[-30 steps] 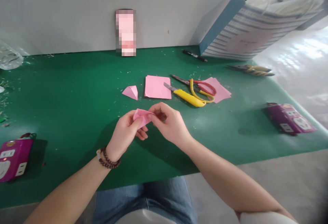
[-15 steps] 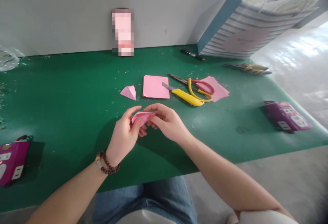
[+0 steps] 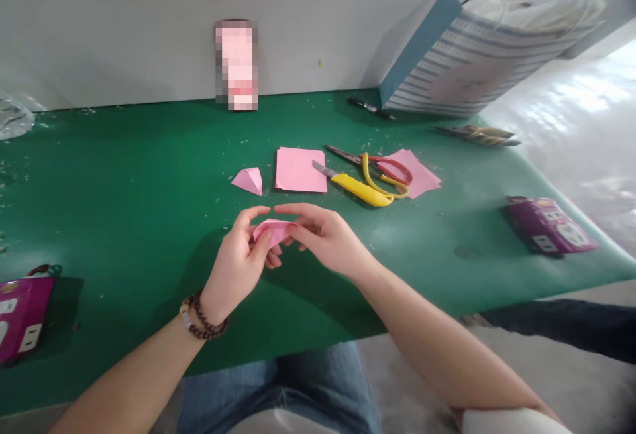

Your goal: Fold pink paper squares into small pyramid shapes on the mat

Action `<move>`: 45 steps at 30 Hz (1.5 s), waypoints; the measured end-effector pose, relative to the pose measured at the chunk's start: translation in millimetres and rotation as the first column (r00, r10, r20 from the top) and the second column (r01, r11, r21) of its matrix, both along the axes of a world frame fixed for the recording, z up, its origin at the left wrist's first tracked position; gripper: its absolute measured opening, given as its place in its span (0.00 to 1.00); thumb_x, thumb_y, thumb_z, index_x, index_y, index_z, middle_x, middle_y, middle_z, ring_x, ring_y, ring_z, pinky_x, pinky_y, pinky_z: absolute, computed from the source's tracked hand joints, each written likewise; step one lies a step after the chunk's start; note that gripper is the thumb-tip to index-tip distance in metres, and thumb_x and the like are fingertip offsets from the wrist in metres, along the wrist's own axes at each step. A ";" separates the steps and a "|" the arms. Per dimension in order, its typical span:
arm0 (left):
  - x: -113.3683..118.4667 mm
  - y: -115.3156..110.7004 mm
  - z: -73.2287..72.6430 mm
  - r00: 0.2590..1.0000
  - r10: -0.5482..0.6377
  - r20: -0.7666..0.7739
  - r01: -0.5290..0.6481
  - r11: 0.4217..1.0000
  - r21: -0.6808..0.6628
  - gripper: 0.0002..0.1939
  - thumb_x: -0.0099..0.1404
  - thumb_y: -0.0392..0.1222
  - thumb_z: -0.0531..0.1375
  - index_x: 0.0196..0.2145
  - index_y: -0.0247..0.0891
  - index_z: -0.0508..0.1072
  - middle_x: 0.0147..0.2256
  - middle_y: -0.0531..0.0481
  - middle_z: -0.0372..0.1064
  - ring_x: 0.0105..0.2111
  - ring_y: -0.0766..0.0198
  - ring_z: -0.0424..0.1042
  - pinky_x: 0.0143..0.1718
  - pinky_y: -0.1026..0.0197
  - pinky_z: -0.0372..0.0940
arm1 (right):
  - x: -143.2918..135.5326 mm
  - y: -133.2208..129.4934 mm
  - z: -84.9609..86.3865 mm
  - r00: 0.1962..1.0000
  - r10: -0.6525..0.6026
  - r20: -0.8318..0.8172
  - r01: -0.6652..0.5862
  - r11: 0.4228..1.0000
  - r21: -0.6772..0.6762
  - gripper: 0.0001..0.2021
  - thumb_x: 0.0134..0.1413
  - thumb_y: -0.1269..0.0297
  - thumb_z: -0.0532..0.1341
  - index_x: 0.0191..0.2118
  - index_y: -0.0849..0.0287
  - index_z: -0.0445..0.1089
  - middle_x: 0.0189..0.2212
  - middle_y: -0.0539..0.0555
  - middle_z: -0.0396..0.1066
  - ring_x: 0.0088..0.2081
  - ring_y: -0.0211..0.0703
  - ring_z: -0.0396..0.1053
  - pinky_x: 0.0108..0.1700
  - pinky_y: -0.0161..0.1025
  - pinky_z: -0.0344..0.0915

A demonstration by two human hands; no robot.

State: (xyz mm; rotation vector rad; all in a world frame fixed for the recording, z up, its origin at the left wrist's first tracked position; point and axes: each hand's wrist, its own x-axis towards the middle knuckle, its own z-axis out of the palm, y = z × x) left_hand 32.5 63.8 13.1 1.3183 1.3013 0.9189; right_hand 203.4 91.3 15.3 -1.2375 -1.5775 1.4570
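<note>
Between both hands is a folded piece of pink paper (image 3: 275, 230). My left hand (image 3: 243, 245) grips its left part, with the thumb lying on top. My right hand (image 3: 325, 235) pinches its right end between thumb and fingers. Beyond the hands lies a small folded pink shape (image 3: 248, 181). To its right is a stack of square pink paper (image 3: 298, 170), with the blade of a yellow cutter (image 3: 362, 190) over its edge. Scissors (image 3: 387, 172) with red and yellow handles rest partly on more pink sheets (image 3: 424, 179).
The green table (image 3: 149, 175) carries scraps, a pen (image 3: 370, 108), pliers (image 3: 477, 134) and purple boxes at left (image 3: 24, 318) and right (image 3: 551, 225). A striped bag (image 3: 462, 63) and a pixelated object (image 3: 237, 66) stand by the wall. A dark trouser leg (image 3: 561, 325) shows at right.
My right index finger has straightened slightly above the folded paper, which stays in both hands. A person's dark trouser leg has come into view at the right. The view has shifted slightly.
</note>
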 end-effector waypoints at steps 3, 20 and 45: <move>-0.3 0.6 -1.2 1.000 -0.008 -0.024 0.008 1.000 0.015 0.20 0.68 0.47 0.56 0.54 0.38 0.61 0.27 0.54 0.70 0.22 0.67 0.73 0.24 0.66 0.70 | 0.6 0.3 -1.6 1.000 -0.016 -0.017 0.015 1.000 -0.013 0.15 0.55 0.69 0.55 0.45 0.57 0.74 0.31 0.51 0.76 0.31 0.39 0.75 0.28 0.33 0.69; -3.9 4.6 1.3 0.989 -0.047 0.138 0.092 0.933 -0.347 0.13 0.58 0.48 0.57 0.23 0.35 0.69 0.15 0.54 0.66 0.13 0.71 0.64 0.14 0.69 0.59 | -0.2 1.1 0.2 0.998 -0.060 -0.029 0.059 0.997 -0.050 0.18 0.52 0.67 0.61 0.51 0.58 0.70 0.27 0.50 0.76 0.27 0.39 0.74 0.28 0.35 0.71; 1.0 4.1 -6.1 0.986 -0.072 0.153 0.110 0.959 -0.260 0.17 0.64 0.53 0.56 0.29 0.35 0.68 0.19 0.55 0.66 0.15 0.71 0.65 0.16 0.69 0.61 | -5.9 1.2 -10.8 0.975 -0.130 -0.177 0.119 0.990 -0.074 0.13 0.53 0.67 0.59 0.42 0.55 0.78 0.31 0.50 0.78 0.28 0.35 0.73 0.26 0.31 0.67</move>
